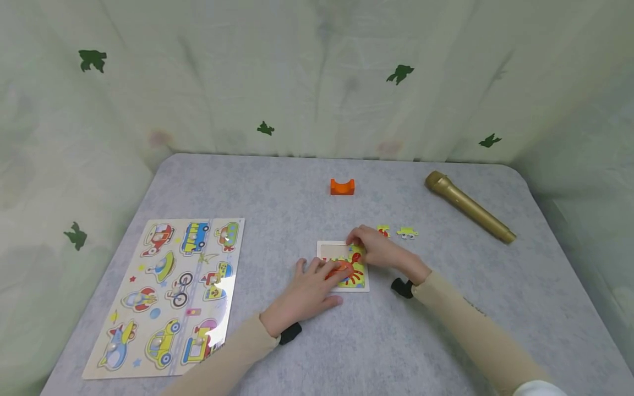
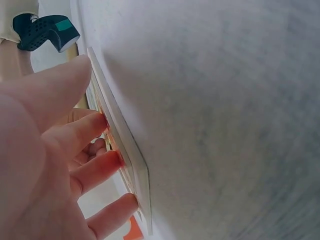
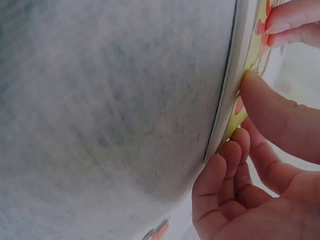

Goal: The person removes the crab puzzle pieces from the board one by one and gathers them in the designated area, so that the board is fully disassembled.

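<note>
A small square jigsaw puzzle tray (image 1: 358, 290) with a white rim and a red crab picture lies at the table's middle. Its upper left part shows bare backing. My left hand (image 1: 307, 289) spreads over the lower left of the tray, fingertips resting on the crab pieces. At the upper right corner, my right hand (image 1: 378, 248) pinches a yellow puzzle piece (image 3: 235, 117) with a red patch between thumb and forefinger. Its other fingers curl by the tray corner in the right wrist view. Two loose puzzle pieces, one red-marked (image 1: 383, 229) and one yellow (image 1: 407, 231), lie just beyond this hand.
A large vehicle peg puzzle board (image 1: 141, 275) lies on the left. An orange block with a curved notch (image 1: 342, 190) stands behind the tray. To the back right lies a gold microphone (image 1: 470, 206). Pale curtains (image 1: 317, 77) enclose the grey table (image 1: 277, 203).
</note>
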Action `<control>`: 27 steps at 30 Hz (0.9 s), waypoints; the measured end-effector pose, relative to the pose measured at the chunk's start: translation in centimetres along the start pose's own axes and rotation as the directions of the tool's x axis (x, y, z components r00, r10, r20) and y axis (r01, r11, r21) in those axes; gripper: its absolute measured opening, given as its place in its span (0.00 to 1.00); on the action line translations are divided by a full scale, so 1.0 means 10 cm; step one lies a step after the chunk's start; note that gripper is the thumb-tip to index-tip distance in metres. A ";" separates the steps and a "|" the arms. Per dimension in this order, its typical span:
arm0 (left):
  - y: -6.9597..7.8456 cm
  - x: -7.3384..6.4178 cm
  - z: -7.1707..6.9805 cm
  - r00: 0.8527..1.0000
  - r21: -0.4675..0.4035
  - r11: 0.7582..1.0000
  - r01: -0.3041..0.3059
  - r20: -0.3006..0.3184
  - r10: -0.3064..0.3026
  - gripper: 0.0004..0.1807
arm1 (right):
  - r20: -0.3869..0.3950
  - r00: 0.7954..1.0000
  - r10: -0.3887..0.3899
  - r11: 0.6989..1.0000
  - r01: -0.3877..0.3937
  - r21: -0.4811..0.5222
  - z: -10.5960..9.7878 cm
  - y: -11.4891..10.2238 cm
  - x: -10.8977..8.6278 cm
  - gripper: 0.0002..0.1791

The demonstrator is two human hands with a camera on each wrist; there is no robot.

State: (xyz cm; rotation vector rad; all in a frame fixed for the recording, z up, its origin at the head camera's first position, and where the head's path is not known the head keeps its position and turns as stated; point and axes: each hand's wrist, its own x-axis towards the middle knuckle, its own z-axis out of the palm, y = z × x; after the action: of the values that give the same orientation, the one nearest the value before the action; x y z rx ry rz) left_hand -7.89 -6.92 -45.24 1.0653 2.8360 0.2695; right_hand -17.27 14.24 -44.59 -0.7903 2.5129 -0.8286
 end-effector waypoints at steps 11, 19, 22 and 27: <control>0.01 0.00 -0.02 1.000 0.014 1.000 -0.003 -0.015 0.004 0.31 | -0.006 0.999 -0.033 0.990 0.034 0.138 -0.04 0.07 0.00 0.15; 0.02 0.00 -0.03 1.000 0.018 1.000 -0.006 -0.021 0.006 0.32 | -0.060 0.998 -0.032 0.965 0.046 0.258 -0.17 0.18 -0.08 0.12; 0.02 0.00 -0.04 0.999 0.020 1.000 -0.014 -0.037 0.014 0.32 | -0.082 0.996 -0.015 0.962 0.037 0.270 -0.26 0.19 -0.14 0.12; 0.03 -0.01 -0.04 0.999 0.011 1.000 -0.014 -0.052 0.015 0.31 | -0.110 0.994 0.015 0.958 0.018 0.287 -0.40 0.35 -0.27 0.11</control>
State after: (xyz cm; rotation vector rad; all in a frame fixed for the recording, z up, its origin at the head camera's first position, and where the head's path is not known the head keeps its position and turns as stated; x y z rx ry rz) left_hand -7.64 -6.81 -44.83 1.0974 2.8795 0.2880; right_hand -18.58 19.88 -43.29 -0.6635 2.4054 -1.2363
